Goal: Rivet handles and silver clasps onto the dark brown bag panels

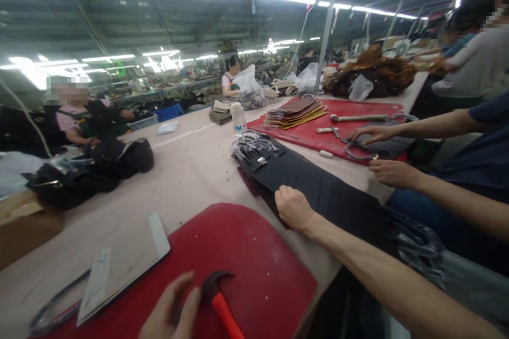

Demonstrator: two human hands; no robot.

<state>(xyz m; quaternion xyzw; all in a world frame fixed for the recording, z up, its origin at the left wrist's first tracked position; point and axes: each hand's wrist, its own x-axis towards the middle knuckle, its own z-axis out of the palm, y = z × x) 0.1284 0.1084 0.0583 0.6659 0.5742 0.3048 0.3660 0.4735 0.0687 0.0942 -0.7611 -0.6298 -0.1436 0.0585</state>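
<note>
The stack of black panels [334, 180] lies on the pale table [186, 175], between the near red board [238, 243] and the far red board [302, 140], with plastic-wrapped handles [254, 145] and a metal clasp [261, 161] at its far end. The right hand [294, 207] rests at the stack's side edge, fingers curled in; whether they pinch a panel cannot be told, as the fingertips are hidden. The left hand [173, 307], cut by the frame, has thumb and fingers spread, with nothing visible between them, just beside the hammer [221, 307] lying on the near red board. Handling at the stack is judged best done with fingertips on one layer's edge, so that neighbouring panels are not dragged along. The wrapped handles lie bunched and could snag; any lift should be slow and level. The clasp could scratch a panel if slid across it. The left fingers should mind the curved claw. A co-worker's hand [395, 174] is near the stack's other side; elbow room there appears limited.
</note>
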